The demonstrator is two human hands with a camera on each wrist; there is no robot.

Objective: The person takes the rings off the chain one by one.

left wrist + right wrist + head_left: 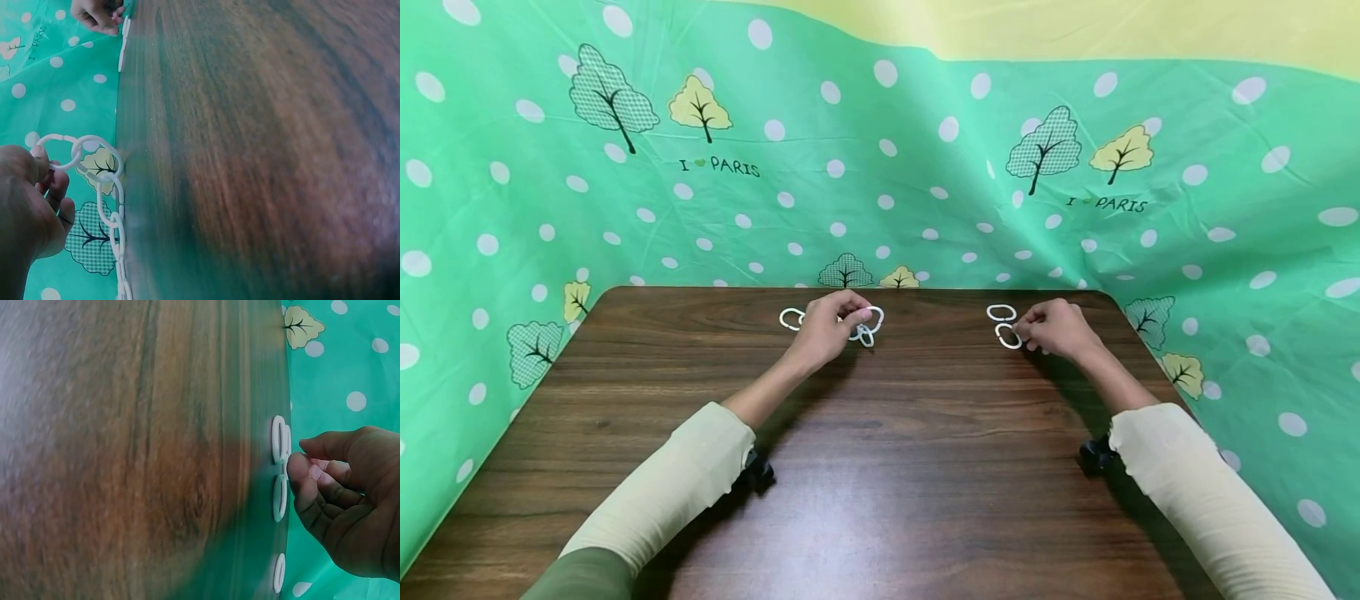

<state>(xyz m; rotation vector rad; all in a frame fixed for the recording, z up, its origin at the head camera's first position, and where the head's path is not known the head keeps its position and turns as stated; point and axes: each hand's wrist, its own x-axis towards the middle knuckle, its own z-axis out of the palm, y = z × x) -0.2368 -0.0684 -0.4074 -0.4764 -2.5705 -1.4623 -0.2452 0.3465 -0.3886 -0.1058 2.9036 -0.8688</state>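
At the far side of the table, my left hand (829, 332) pinches a white oval chain link (880, 320) between thumb and fingers. In the left wrist view, that link (60, 137) is joined to a chain of several white links (100, 209), which hangs from it down to the table. My right hand (1060, 327) is beside loose white links at the back right, its fingertips right at the nearer link (999, 335). Another link (1002, 306) lies just behind that one. In the right wrist view, thumb and forefinger stand slightly apart, with nothing seen between them.
The dark wooden table (880, 467) ends just beyond both hands. Behind it hangs a green dotted cloth (880, 179) with printed trees. In the right wrist view, one more white link (277, 575) lies apart from the others.
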